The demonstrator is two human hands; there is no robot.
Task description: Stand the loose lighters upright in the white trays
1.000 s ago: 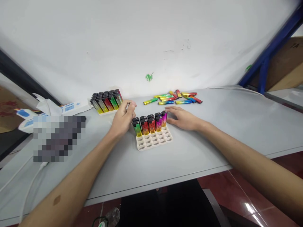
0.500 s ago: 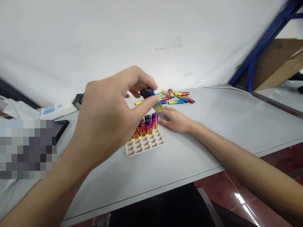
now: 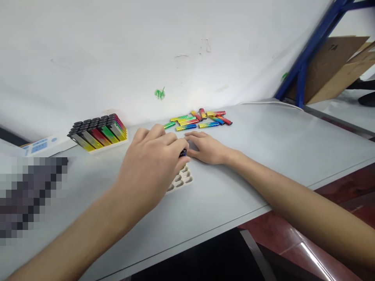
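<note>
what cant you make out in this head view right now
All in the head view:
Tray: mostly hidden behind the left hand.
Lighter in that hand: covered but for a dark bit, so whether it sits in a hole is unclear.
Whether the right hand touches the tray: the left hand blocks it.
Dark item at far left: pixelated up to the edge.

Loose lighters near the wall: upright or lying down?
Lying down: the loose lighters rest lengthwise on the table, some overlapping.
</note>
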